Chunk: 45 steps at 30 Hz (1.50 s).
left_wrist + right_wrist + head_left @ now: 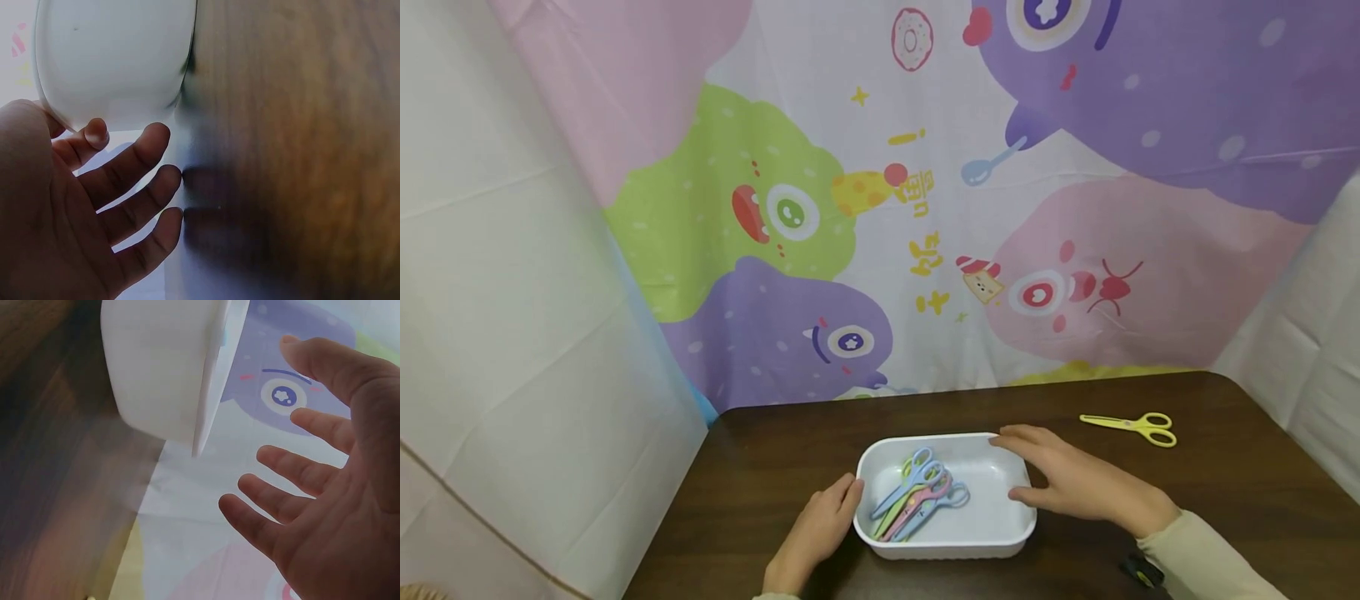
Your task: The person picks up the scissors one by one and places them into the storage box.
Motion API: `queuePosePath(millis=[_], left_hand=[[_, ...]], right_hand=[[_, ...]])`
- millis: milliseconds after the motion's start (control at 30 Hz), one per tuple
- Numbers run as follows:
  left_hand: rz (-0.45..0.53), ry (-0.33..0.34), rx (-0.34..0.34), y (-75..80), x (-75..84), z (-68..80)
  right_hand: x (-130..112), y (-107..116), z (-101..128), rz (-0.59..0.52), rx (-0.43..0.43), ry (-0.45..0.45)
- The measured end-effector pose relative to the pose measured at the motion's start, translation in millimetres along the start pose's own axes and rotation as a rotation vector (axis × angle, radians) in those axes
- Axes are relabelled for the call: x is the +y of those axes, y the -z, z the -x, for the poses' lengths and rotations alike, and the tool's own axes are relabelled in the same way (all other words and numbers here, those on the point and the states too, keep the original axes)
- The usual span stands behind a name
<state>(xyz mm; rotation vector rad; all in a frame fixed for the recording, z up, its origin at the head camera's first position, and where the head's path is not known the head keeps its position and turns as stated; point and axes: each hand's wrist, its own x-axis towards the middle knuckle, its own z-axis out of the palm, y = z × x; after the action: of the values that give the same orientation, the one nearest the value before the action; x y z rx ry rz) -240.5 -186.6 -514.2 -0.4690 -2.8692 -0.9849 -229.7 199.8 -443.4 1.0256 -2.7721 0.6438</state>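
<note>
Hands rest at both short ends of a white tray (992, 533) in the head view: the left hand (820, 525) lies against its left end with relaxed fingers that do not curl around the rim, and the right hand (1075, 479) lies flat at the right end, fingers straight, its fingertips reaching the far rim. Between the two hands, inside the tray, lie several pastel scissors (917, 496) in a loose bunch. A yellow pair of scissors (1131, 425) lies on the dark counter (1225, 500), beyond the right hand and well apart from it. In the left wrist view, the left hand (75, 206) is spread, its fingers (134, 159) straight, and the tray's white wall (112, 56) is just beside them. In the right wrist view, the right hand (319, 487) is also spread with fingers apart, and the tray (162, 369) stands just beside the fingertips; I cannot tell if they touch it there.
</note>
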Motion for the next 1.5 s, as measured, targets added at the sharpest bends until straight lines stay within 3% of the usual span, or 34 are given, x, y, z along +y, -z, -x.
queuePosePath(millis=[1033, 1500], left_hand=[[0.001, 0.014, -0.029, 4.3, 2.6, 0.9], [0.000, 0.008, -0.021, 2.3, 2.7, 0.2]], right_hand=[[46, 40, 27, 0.050, 0.130, -0.056], [62, 43, 39, 0.078, 0.163, -0.113]])
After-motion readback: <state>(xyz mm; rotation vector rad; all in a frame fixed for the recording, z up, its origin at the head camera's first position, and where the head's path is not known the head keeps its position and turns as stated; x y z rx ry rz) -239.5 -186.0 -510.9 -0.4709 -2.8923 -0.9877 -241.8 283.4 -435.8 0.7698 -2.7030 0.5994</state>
